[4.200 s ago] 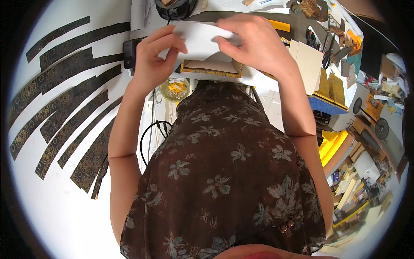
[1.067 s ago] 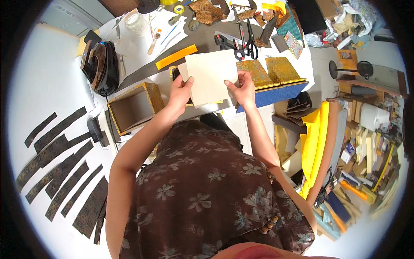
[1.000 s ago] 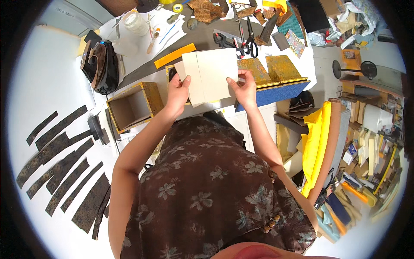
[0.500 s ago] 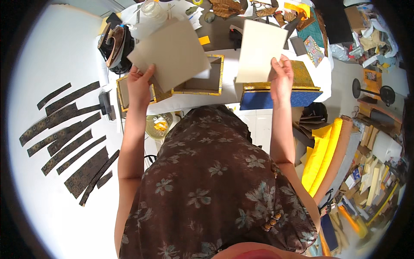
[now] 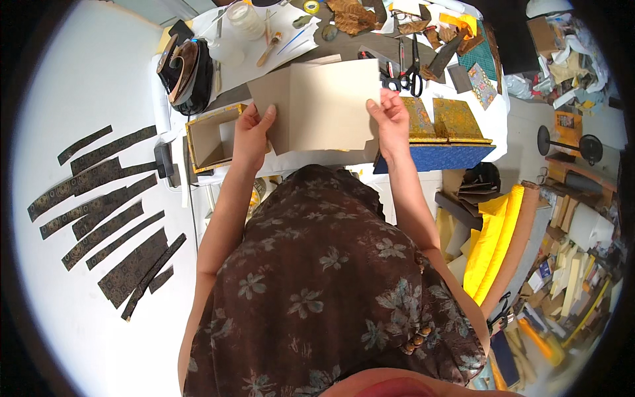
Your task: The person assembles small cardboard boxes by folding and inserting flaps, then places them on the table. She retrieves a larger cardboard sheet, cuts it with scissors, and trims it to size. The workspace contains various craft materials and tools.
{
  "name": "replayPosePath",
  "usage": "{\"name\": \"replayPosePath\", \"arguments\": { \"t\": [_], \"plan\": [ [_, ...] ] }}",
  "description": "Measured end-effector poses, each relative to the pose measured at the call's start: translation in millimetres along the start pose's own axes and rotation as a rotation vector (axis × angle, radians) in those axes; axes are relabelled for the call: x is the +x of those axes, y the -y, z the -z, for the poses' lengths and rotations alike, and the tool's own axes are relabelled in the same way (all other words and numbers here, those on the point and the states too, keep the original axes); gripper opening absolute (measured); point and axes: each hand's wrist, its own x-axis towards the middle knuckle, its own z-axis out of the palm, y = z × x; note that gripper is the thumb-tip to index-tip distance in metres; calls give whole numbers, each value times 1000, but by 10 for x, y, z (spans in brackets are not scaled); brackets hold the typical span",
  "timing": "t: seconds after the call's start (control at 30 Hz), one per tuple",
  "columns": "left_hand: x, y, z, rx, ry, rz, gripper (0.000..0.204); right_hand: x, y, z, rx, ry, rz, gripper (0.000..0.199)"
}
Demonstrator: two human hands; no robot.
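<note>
the person holds a pale board [image 5: 334,106] and a darker board [image 5: 272,112] in the air over the near edge of the worktop [image 5: 496,119]. the pale board lies in front and overlaps the darker board, which shows at the left side. the left hand [image 5: 254,132] is clamped on the darker board at its left edge, with the thumb on the front face. the right hand [image 5: 390,120] is clamped on the pale board at its right edge, also with the thumb in front

near the left hand stands an open box [image 5: 190,147] with yellow patterned edges, and behind it is a black iron [image 5: 192,83]. beside the right hand are gold patterned panels [image 5: 456,120] above a blue panel [image 5: 440,159]. farther back are black scissors [image 5: 415,78], a glass jar [image 5: 245,25] and a brush [image 5: 268,51]. at the left, dark patterned strips [image 5: 135,264] are spread on a white surface [image 5: 86,317]
</note>
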Motion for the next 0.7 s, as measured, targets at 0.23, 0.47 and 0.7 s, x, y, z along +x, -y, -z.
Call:
{"name": "replayPosePath", "arguments": {
  "t": [0.23, 0.47, 0.7],
  "plan": [
    [129, -180, 343, 248, 115, -256, 24, 192, 442, 493, 124, -305, 201, 19],
    [87, 275, 371, 322, 291, -166, 17, 24, 327, 615, 119, -386, 224, 16],
    [68, 349, 389, 210, 317, -46, 19, -123, 183, 572, 121, -410, 208, 16]
  ]
}}
